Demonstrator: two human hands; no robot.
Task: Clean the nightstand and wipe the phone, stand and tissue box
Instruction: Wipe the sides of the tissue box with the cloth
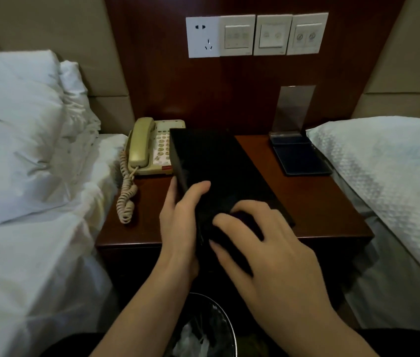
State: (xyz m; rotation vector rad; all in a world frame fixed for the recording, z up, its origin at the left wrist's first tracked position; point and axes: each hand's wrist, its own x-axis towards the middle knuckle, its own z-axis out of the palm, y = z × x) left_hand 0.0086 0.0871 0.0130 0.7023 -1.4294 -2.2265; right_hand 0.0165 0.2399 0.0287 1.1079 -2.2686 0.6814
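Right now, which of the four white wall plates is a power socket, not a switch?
The leftmost white wall plate, above the beige corded phone: it shows plug holes; the other three carry rocker switches.

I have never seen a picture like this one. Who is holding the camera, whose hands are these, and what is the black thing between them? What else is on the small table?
There is no robot here. A person wears the camera on the head, so you look down at that person's own hands.

The left hand grips the near end of a long black box, most likely the tissue box, and holds it lifted over the nightstand. The right hand presses something dark against the box; it may be a cloth, but it is too dark to tell.

On the nightstand stand a beige phone with a curly cord at the left, and a clear stand with a dark base at the right. A bed lies on each side, and a bin stands below.
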